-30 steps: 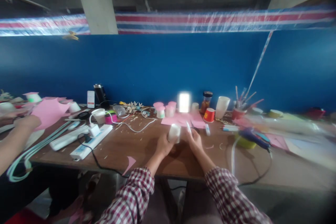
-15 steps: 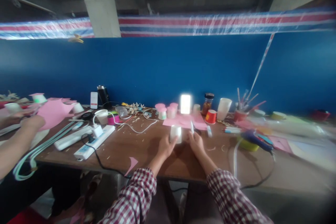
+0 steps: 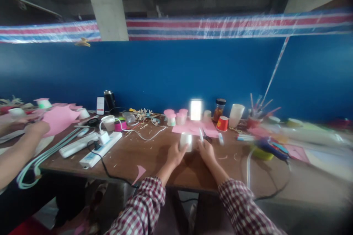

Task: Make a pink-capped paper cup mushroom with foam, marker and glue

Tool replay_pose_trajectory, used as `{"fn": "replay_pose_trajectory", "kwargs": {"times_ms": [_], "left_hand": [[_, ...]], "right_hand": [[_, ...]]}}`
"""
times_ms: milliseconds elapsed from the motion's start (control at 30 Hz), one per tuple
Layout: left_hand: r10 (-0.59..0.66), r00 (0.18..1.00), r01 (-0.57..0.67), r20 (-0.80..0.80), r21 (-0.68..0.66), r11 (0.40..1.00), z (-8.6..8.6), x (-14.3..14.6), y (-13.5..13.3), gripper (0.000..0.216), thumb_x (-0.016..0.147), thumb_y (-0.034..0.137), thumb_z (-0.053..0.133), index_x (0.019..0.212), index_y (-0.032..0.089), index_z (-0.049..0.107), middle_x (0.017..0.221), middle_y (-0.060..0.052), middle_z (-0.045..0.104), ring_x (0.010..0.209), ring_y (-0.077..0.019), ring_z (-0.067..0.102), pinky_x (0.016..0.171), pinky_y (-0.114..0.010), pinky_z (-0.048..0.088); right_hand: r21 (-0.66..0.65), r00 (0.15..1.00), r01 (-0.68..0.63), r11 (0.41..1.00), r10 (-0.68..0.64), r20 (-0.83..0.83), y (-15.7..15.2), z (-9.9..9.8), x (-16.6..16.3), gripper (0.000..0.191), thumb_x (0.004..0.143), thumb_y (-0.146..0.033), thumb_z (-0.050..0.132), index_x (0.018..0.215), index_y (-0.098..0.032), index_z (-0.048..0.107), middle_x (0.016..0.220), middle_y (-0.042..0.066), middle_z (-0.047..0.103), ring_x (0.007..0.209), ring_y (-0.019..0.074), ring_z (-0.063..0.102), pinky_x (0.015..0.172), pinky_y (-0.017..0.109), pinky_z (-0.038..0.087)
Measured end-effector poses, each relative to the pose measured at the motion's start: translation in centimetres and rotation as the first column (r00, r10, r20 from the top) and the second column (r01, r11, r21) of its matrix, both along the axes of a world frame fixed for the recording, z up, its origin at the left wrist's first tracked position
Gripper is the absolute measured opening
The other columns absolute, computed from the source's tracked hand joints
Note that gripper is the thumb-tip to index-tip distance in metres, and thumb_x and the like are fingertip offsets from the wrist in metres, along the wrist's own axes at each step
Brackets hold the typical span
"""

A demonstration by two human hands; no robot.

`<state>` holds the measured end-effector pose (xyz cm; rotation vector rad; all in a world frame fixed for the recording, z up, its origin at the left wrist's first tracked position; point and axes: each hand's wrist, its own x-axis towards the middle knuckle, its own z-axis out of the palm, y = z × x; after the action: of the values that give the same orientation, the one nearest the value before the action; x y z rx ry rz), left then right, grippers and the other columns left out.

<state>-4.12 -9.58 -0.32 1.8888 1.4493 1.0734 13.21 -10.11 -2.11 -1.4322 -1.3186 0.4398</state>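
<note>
My left hand is closed round a small white paper cup, held just above the brown table. Right beside it, my right hand grips a thin white pen-like tool that points up and away from me. Both hands hover close together near the table's middle front. Behind them lies a pink paper sheet with a pair of scissors at its edge.
A white power strip with a black cable lies at the left. Pink-topped cups, a bright phone screen, a jar, a red cup stand at the back. A blue glue gun lies right. Another person's arm reaches in from the left.
The view has drifted slightly, so everything sits a little lower and to the right. My hands keep the same hold on the cup and the tool.
</note>
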Motion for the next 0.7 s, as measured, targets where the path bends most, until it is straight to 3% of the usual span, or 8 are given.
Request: {"fn": "replay_pose_trajectory", "kwargs": {"times_ms": [700], "left_hand": [[0.004,1.0,-0.004,-0.005,-0.011,1.0,0.02,0.07,0.06,0.045,0.081,0.056,0.051,0.093,0.014,0.064,0.087,-0.012,0.068,0.084,-0.0246,0.064,0.07,-0.03,0.043]], "right_hand": [[-0.018,0.999,-0.007,1.0,0.008,0.034,0.13,-0.15,0.04,0.042,0.081,-0.056,0.045,0.061,-0.019,0.053,0.05,0.001,0.055,0.049,0.0152,0.051,0.05,0.024,0.036]]}}
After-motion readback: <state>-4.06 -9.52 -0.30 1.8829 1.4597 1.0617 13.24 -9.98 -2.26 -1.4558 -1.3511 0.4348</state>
